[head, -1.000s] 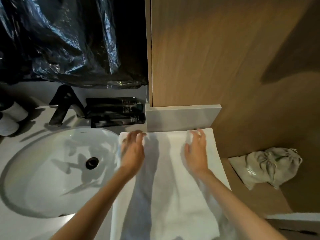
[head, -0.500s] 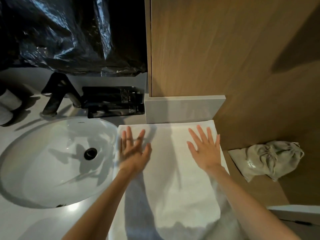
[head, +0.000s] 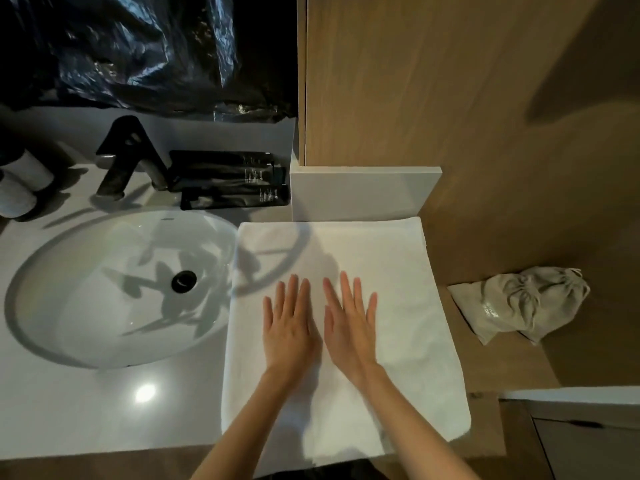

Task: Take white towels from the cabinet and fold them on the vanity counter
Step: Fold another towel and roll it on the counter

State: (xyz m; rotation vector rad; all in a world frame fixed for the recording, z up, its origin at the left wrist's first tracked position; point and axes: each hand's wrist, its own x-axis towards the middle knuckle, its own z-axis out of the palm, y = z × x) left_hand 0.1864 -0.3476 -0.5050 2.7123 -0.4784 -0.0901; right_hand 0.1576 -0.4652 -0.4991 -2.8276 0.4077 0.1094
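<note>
The white towel (head: 398, 271) lies flat on the vanity counter (head: 104, 410), just right of the sink (head: 69, 306), with its near edge past the counter front. We judge it soft, limp and light, unlikely to slide. We take hold at the corners or along an edge, not mid-panel. The left hand (head: 289, 332) and right hand (head: 349, 327) rest flat on its middle, side by side, fingers straight, gripping nothing. Print on the black tubes (head: 228, 183) and the grey pouch (head: 519, 303) is too small to read.
</note>
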